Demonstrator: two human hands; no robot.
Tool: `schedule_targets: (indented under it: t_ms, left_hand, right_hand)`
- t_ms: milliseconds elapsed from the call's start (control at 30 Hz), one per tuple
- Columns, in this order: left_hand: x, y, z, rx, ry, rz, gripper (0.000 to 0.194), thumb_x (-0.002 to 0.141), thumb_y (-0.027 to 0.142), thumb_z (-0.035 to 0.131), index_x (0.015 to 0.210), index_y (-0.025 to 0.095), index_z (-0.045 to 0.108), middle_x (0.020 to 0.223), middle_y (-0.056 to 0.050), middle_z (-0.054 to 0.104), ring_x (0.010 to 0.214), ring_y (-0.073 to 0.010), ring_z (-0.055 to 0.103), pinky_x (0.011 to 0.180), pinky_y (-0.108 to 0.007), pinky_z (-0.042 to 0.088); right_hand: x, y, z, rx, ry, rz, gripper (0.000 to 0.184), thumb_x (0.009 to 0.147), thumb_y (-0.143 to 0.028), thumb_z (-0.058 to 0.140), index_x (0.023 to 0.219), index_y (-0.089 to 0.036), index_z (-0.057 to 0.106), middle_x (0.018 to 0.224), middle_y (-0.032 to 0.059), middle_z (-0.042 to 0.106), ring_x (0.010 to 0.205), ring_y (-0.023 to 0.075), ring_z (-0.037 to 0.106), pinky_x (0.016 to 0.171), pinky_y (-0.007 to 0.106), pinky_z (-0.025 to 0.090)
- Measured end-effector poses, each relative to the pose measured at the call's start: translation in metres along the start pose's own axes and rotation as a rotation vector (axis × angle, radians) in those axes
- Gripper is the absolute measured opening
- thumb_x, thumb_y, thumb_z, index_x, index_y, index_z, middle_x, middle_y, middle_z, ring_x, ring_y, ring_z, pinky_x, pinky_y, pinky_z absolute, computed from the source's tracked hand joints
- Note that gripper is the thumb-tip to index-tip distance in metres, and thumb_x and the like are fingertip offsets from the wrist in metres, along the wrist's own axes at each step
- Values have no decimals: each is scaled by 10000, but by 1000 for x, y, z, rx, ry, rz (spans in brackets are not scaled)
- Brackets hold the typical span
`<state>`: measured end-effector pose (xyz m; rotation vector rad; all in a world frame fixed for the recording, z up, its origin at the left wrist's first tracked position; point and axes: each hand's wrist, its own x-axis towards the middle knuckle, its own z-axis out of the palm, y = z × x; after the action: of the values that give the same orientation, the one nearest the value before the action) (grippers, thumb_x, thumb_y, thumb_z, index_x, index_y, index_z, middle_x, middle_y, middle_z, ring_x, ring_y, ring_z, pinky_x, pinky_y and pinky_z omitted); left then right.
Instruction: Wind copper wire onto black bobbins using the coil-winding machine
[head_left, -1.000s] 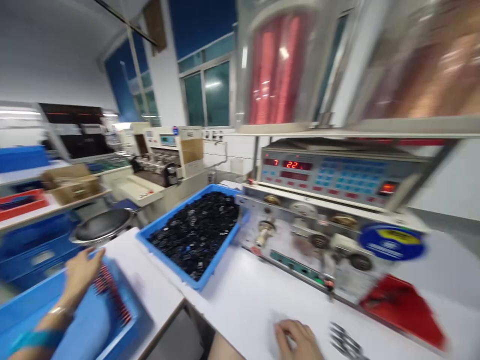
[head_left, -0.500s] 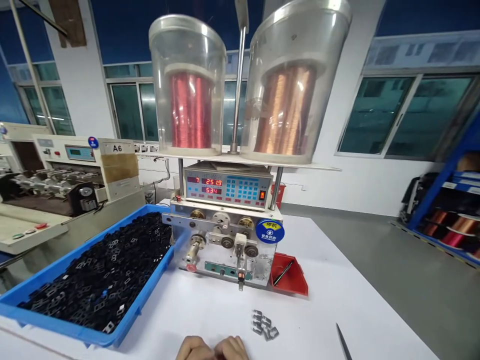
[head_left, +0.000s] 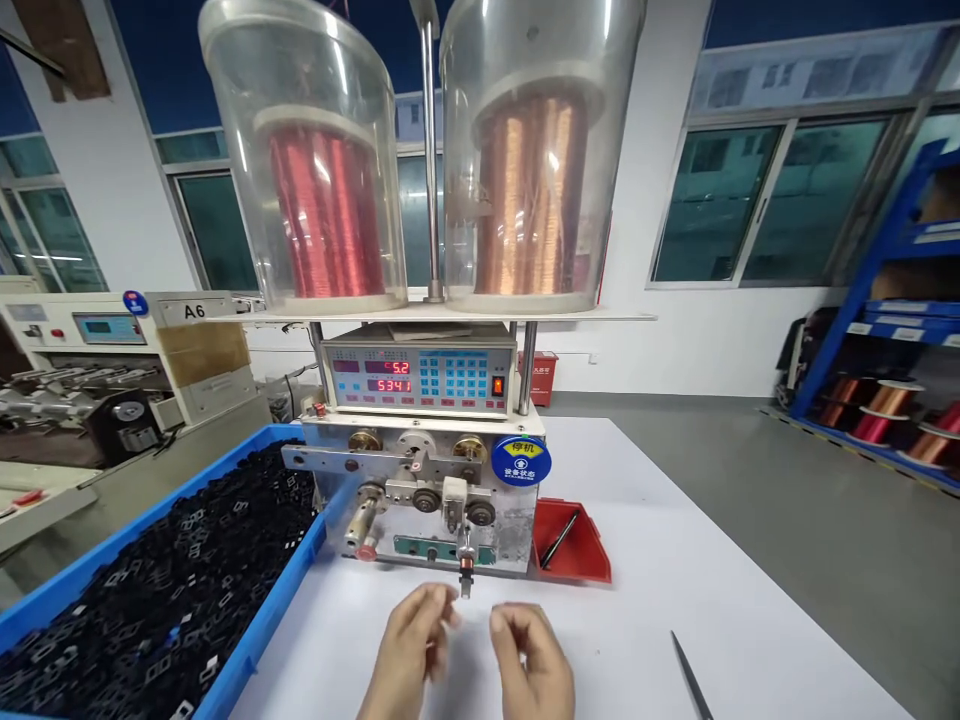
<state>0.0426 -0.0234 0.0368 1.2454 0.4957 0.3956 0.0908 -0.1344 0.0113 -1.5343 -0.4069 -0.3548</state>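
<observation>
Compared with 0.5 s ago, the left hand (head_left: 409, 650) and right hand (head_left: 534, 660) have risen from the bottom edge of the view and parted, now flanking the desk (head_left: 637, 600) area just below the small coil (head_left: 466, 565). That coil sits at the tip of the winding machine's (head_left: 431, 500) spindle, with the left fingertips just beside it. In each grip, thumb and fingers curl close; whether either clamps anything, I cannot tell. The panel's (head_left: 420, 375) upper readout has dropped from 251.9 to 5.2; its lower line reads 5341.
</observation>
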Motion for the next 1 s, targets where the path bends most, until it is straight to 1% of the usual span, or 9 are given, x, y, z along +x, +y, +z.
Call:
schedule_targets:
  t_ms: [67, 167, 300, 500, 633, 700, 767, 867, 1000]
  left_hand:
    - [7, 21, 18, -108, -87, -67, 420, 634, 565, 665, 714, 155, 619, 609, 22, 580, 359, -22, 356, 339, -166, 212]
    - [13, 34, 27, -158, -105, -98, 413, 574, 521, 734, 636, 139, 593, 520, 50, 533, 340, -9, 342, 340, -154, 196]
    - [15, 32, 26, -218, -122, -109, 409, 509, 467, 788, 540, 132, 555, 459, 55, 515, 322, -6, 341, 339, -154, 206]
    - [12, 20, 38, -548, -59, -240, 407, 392, 395, 835, 586, 141, 582, 412, 75, 495, 356, -23, 385, 387, -156, 291]
    - [15, 23, 37, -402, -74, -135, 345, 477, 398, 772, 537, 155, 534, 396, 78, 473, 337, -29, 353, 373, -172, 272]
    - [18, 29, 32, -204, -82, -29, 306, 544, 362, 715, 492, 169, 484, 396, 75, 462, 340, -34, 336, 369, -180, 259]
    - [22, 35, 27, 17, -64, 75, 284, 586, 307, 665, 465, 182, 440, 392, 73, 446, 364, -44, 336, 383, -185, 255]
    - [27, 42, 23, 288, -43, 162, 252, 616, 249, 623, 472, 187, 426, 400, 75, 430, 398, -54, 335, 406, -187, 246]
    - [27, 44, 19, 319, -136, 203, 265, 678, 304, 583, 499, 193, 422, 431, 66, 438, 417, -73, 388, 426, -196, 277]
  right_hand:
    - [24, -17, -4, 15, -92, -23, 240, 830, -414, 542, 784, -200, 642, 728, 18, 585, 621, 139, 544, 570, 231, 465]
    - [43, -31, -2, 12, -222, -71, 207, 840, -372, 545, 909, -207, 650, 779, 24, 577, 660, 142, 571, 584, 237, 483]
    - [50, -32, 5, 20, -290, -104, 208, 869, -341, 505, 776, -204, 632, 727, 7, 543, 652, 135, 553, 591, 237, 467]
    - [56, -29, 0, -14, -248, -189, 204, 865, -309, 493, 708, -205, 574, 726, -2, 505, 670, 140, 526, 597, 242, 432]
    - [59, -36, 2, 15, -337, -177, 199, 845, -304, 516, 693, -210, 604, 744, 7, 518, 703, 150, 514, 643, 262, 423]
    - [61, -35, 6, 115, -354, -68, 187, 801, -342, 584, 677, -208, 629, 751, 11, 530, 726, 158, 511, 673, 273, 417]
    - [62, -30, 12, 306, -325, 151, 221, 712, -411, 682, 666, -202, 630, 724, 2, 533, 704, 149, 498, 661, 264, 406]
    - [59, -18, 23, 525, -276, 445, 379, 664, -558, 678, 657, -201, 549, 592, -45, 454, 560, 105, 423, 540, 233, 357]
    - [53, -12, 36, 591, -374, 602, 486, 708, -669, 553, 643, -193, 481, 550, -43, 426, 459, 87, 383, 436, 223, 294]
